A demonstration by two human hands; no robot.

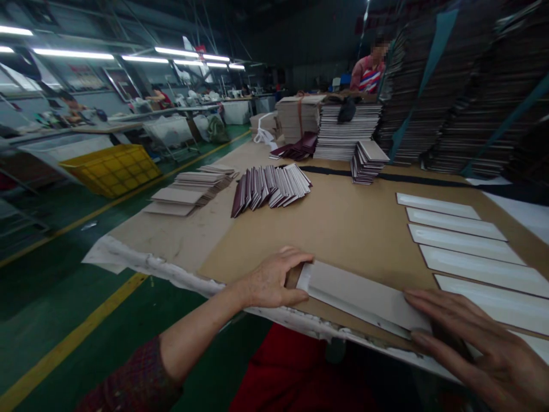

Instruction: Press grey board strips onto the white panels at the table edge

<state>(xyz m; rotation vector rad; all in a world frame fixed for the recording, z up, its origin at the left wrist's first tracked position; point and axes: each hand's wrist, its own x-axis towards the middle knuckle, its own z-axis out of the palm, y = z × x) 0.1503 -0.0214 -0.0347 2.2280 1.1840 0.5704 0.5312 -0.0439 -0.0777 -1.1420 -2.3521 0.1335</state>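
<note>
A long grey-beige board strip [364, 292] with a pale flap along its near side lies at the table's front edge. At its left end is my left hand [274, 278], thumb and fingers parted around the corners, fingertips touching it. My right hand [476, 337] holds the strip's right end between the thumb and fingers. To the right, several white strips with dark borders [472, 266] lie in a slanted column, the nearest partly behind my right hand.
Fanned maroon-and-white pieces [270, 186] and beige boards [189, 191] lie farther back on the table [343, 217]. Tall stacks [347, 129] line its back. A yellow crate [114, 169] stands on the floor at left. A person [368, 73] is behind the stacks.
</note>
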